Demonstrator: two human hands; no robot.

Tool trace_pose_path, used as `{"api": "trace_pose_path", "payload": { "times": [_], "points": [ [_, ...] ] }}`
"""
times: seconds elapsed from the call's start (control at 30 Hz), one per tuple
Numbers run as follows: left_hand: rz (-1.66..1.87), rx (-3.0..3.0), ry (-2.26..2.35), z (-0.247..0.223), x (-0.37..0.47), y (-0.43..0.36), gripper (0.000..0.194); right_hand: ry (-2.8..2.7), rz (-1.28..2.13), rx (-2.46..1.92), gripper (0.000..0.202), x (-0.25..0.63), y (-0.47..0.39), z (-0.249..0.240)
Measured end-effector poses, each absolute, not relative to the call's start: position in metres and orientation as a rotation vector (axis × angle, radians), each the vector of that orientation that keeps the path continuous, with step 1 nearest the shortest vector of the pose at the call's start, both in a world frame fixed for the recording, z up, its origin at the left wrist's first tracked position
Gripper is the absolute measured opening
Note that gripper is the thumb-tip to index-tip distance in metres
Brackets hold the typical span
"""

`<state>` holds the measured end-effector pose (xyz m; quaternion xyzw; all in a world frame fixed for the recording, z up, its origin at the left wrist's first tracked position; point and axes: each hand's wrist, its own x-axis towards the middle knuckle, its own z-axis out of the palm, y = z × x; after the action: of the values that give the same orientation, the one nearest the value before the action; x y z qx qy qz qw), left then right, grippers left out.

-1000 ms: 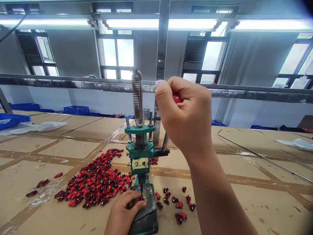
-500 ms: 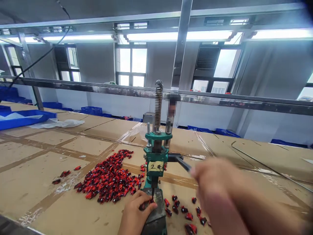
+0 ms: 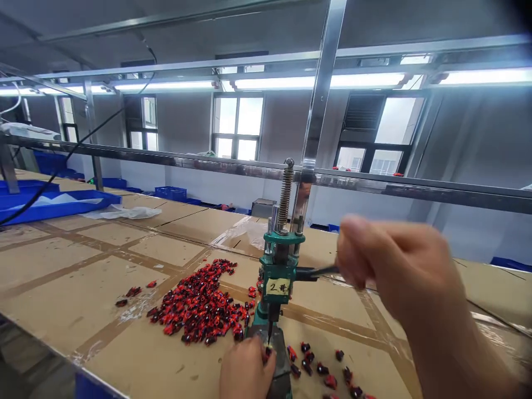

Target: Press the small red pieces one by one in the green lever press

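Note:
A green hand press (image 3: 284,239) with a "2 #" label and a tall spring stands on the cardboard-covered table. My left hand (image 3: 248,367) is at the press's base, thumb and fingers closed around a small red-and-black part (image 3: 268,351) beneath the narrow punch (image 3: 270,330). Most of that part is hidden by the fingers. My right hand (image 3: 390,260), slightly blurred, is closed around the outer end of the press lever (image 3: 326,271), which points right, nearly level. Left of the press lies a pile of similar red-and-black parts (image 3: 203,305).
Several loose red-and-black parts (image 3: 322,368) are scattered right of the base. A blue tray (image 3: 95,202) with white plastic film (image 3: 128,213) sits at the far left. A metal rail (image 3: 187,162) crosses behind the press, joined to an upright post (image 3: 318,116).
My right hand has risen, swinging the lever from slanting down to nearly level. My left hand stays at the press base. The camera view has shifted, so the scene sits farther right and lower.

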<state>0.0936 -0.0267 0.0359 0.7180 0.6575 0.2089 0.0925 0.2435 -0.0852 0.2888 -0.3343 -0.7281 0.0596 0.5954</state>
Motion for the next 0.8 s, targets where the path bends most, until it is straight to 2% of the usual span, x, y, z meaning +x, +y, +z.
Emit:
{"api": "trace_pose_path", "payload": {
  "times": [0.1,0.17,0.23,0.27,0.33,0.47,0.6,0.73,0.8],
  "points": [
    [0.51,1.964,1.709,0.029,0.111,-0.03,0.011,-1.519,0.519,-0.831,0.055,0.239,-0.03,0.34],
    [0.566,1.915,1.637,0.028,0.107,-0.027,0.018,-1.469,0.628,-0.804,0.049,0.236,-0.006,0.355],
    [0.747,1.955,1.736,0.032,0.084,-0.018,0.036,-1.458,0.645,-0.761,0.047,0.235,0.002,0.356],
    [0.834,2.012,1.789,0.036,0.067,-0.012,0.039,-1.457,0.636,-0.745,0.047,0.236,0.001,0.353],
    [0.856,2.138,1.789,0.047,0.031,0.003,0.018,-1.439,0.594,-0.732,0.047,0.237,-0.006,0.348],
    [0.478,2.502,1.444,0.055,-0.018,0.03,0.04,-1.444,0.562,-0.718,0.049,0.237,-0.018,0.343],
    [0.423,2.519,1.349,0.044,-0.03,0.036,0.051,-1.437,0.535,-0.681,0.049,0.237,-0.019,0.342],
    [0.653,2.305,1.403,0.032,-0.033,0.027,0.033,-1.445,0.491,-0.665,0.049,0.237,-0.024,0.34],
    [0.793,2.138,1.45,0.029,-0.026,0.02,0.033,-1.471,0.49,-0.68,0.049,0.237,-0.027,0.34]
  ]
}}
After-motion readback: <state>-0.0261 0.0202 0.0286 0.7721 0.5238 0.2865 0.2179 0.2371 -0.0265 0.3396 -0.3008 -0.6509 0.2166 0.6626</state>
